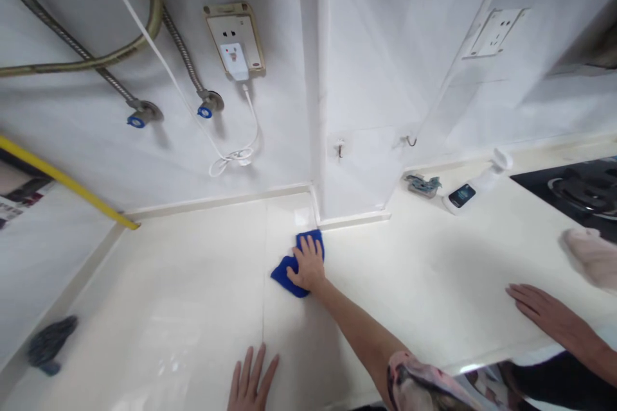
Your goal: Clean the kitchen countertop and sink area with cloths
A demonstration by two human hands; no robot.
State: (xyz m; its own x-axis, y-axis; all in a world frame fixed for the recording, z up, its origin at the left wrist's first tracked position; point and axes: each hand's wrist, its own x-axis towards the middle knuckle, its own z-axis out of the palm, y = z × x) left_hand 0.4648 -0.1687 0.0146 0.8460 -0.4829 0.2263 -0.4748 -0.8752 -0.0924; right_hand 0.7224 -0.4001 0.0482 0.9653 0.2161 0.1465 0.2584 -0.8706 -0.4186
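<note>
A blue cloth (289, 273) lies crumpled on the white countertop (202, 270), close to the wall corner. On top of it, my right hand (308, 263) presses down with the fingers bent and somewhat apart, holding the cloth against the surface. Part of the cloth is hidden under my palm. My left hand (250, 382) rests at the counter's front edge, its fingers spread and nothing in them. Its wrist is cut off by the bottom of the picture.
Another person's hand (549, 314) lies flat on the right of the counter. Behind it are a white spray bottle (472, 186), a small dish with a scouring pad (423, 185), a pale cloth (590, 257) and a black stove (588, 189). A dark bundle (51, 343) sits far left.
</note>
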